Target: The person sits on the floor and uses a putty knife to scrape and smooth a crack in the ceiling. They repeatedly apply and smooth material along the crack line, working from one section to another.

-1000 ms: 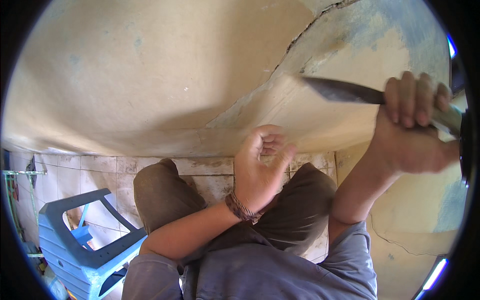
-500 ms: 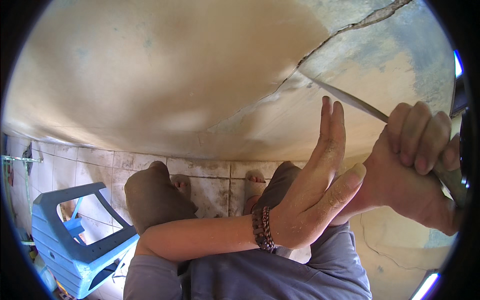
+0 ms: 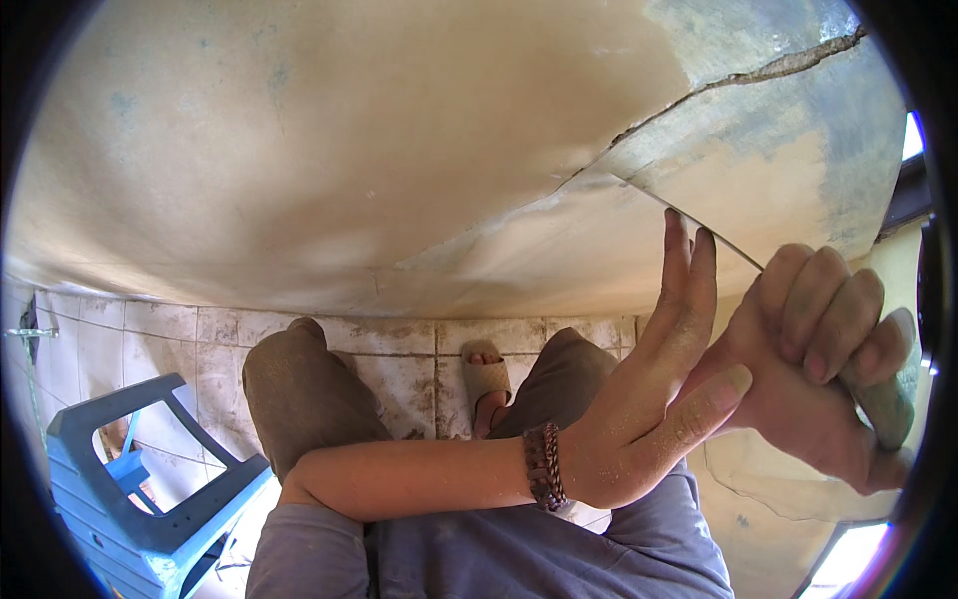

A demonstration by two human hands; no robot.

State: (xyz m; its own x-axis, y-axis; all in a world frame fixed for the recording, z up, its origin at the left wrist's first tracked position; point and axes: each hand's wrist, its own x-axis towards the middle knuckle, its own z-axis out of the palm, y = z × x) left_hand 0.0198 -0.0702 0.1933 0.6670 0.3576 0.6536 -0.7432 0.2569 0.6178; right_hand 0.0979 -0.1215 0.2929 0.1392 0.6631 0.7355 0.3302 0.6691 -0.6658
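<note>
A long thin knife (image 3: 733, 248) slants from my right hand (image 3: 813, 344) toward the wall. My right fingers are wrapped round its handle, which is mostly hidden. The blade tip lies at the lower end of a dark crack (image 3: 788, 66) in the plastered wall (image 3: 399, 130). My left hand (image 3: 639, 419), dusty and with a braided bracelet (image 3: 544, 466) at the wrist, is open with fingers stretched out. Its fingertips overlap the blade in view; whether they touch it I cannot tell.
A blue plastic stool (image 3: 130, 519) stands at lower left. Dirty white floor tiles (image 3: 399, 374) run along the wall's base, beneath my knees and a sandalled foot (image 3: 486, 377). A finer crack (image 3: 748, 497) marks the surface at lower right.
Both hands and the knife have shifted slightly right and down in view. The blade now shows more edge-on. The wall crack and stool have also shifted in view.
</note>
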